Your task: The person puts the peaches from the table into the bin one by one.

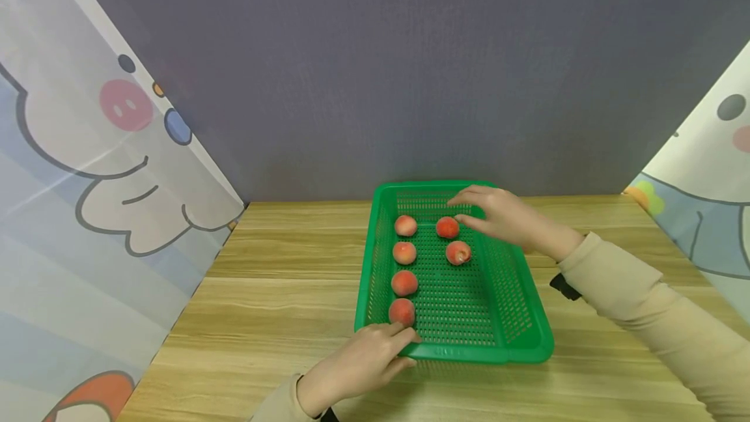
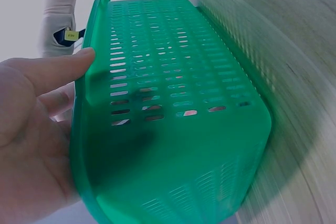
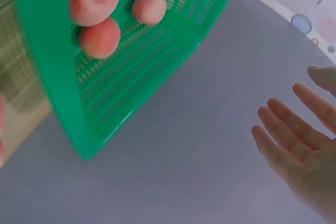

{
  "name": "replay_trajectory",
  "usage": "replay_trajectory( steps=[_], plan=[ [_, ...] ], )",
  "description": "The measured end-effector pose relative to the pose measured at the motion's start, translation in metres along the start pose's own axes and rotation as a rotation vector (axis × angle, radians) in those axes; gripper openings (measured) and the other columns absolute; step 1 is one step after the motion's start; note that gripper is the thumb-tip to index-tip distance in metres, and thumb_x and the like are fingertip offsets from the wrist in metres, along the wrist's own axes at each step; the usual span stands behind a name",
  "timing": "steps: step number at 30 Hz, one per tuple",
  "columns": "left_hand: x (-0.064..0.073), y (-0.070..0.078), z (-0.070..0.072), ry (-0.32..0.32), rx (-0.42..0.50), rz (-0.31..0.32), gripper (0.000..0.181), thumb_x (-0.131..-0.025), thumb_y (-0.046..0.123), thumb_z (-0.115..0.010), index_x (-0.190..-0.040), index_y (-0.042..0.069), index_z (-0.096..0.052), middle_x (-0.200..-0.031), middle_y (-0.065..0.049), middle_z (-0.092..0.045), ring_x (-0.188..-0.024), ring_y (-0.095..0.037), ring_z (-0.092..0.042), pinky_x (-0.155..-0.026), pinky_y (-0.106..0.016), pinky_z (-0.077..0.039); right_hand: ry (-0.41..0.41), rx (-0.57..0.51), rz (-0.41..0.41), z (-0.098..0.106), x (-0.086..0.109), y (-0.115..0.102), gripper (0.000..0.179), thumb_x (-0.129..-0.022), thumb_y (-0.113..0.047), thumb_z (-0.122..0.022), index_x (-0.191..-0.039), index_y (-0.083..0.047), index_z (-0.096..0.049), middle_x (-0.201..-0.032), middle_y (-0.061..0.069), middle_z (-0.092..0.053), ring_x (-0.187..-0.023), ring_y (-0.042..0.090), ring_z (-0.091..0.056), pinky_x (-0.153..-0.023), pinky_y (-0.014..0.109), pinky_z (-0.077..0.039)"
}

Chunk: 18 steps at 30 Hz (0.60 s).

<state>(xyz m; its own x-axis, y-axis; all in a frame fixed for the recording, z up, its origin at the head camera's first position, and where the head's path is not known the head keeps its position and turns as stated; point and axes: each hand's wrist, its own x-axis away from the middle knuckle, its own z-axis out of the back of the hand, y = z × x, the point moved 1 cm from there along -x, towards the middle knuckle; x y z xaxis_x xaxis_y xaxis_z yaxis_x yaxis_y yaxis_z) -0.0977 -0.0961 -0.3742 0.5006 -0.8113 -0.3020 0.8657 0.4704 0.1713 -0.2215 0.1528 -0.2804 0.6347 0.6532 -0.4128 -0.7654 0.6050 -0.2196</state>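
Note:
A green plastic basket [image 1: 530, 344] with slotted walls holds several peaches. Four stand in a column along its left side, from the far peach [image 1: 405, 225] to the near peach [image 1: 402, 312]. To their right, a red peach [image 1: 448, 228] lies just beyond another peach [image 1: 458, 253]. My left hand [image 1: 363, 358] grips the basket's near rim; in the left wrist view its thumb [image 2: 65, 69] presses the outside. Over the far right part of the basket, my right hand [image 1: 498, 215] holds nothing, its fingers apart and near the red peach. The right wrist view shows its fingers [image 3: 294, 129] extended.
The basket stands on a wooden table [image 1: 263, 292] against a grey back wall [image 1: 375, 70]. Cartoon-printed panels [image 1: 70, 168] flank both sides. At the right wrist view's left edge, pinkish round shapes [image 3: 1, 129] show outside the basket, cut off by the frame.

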Motion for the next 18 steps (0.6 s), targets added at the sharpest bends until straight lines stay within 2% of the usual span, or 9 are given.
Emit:
replay_trajectory(
  steps=[7, 9, 13, 18],
  plan=[
    [0.0, 0.0, 0.0, 0.01, -0.008, 0.0, 0.025, -0.079, 0.022, -0.067, -0.099, 0.012, -0.056, -0.087, 0.005, -0.057, -0.072, 0.0, -0.054, -0.065, -0.012, -0.043, 0.082, 0.026, -0.036, 0.009, 0.007, 0.018, 0.023, -0.079, -0.007, -0.065, -0.102, -0.003, -0.062, -0.099, 0.012, -0.061, -0.091, 0.028, -0.058, -0.074, 0.042, -0.047],
    [0.0, 0.0, 0.0, 0.009, -0.008, 0.001, 0.025, -0.079, 0.022, -0.067, -0.099, 0.012, -0.056, -0.087, 0.005, -0.058, -0.073, 0.0, -0.054, -0.066, -0.012, -0.043, 0.083, 0.024, -0.06, 0.012, 0.009, 0.022, 0.023, -0.08, -0.006, -0.064, -0.102, -0.002, -0.062, -0.099, 0.013, -0.061, -0.08, 0.026, -0.058, -0.069, 0.04, -0.047],
    [0.0, 0.0, 0.001, 0.003, -0.003, 0.005, 0.025, -0.079, 0.022, -0.066, -0.099, 0.012, -0.056, -0.087, 0.005, -0.058, -0.073, 0.0, -0.054, -0.066, -0.012, -0.043, 0.065, 0.013, -0.128, 0.017, 0.015, 0.029, 0.023, -0.082, -0.006, -0.061, -0.104, -0.001, -0.061, -0.101, 0.016, -0.06, -0.076, 0.026, -0.058, -0.066, 0.041, -0.048],
    [0.0, 0.0, 0.001, 0.002, 0.002, 0.006, 0.025, -0.079, 0.022, -0.066, -0.1, 0.012, -0.056, -0.087, 0.005, -0.058, -0.073, 0.0, -0.054, -0.065, -0.012, -0.043, 0.06, 0.01, -0.214, 0.02, 0.022, 0.042, 0.023, -0.084, -0.007, -0.059, -0.106, 0.001, -0.06, -0.104, 0.019, -0.059, -0.093, 0.034, -0.056, -0.076, 0.046, -0.046]
  ],
)
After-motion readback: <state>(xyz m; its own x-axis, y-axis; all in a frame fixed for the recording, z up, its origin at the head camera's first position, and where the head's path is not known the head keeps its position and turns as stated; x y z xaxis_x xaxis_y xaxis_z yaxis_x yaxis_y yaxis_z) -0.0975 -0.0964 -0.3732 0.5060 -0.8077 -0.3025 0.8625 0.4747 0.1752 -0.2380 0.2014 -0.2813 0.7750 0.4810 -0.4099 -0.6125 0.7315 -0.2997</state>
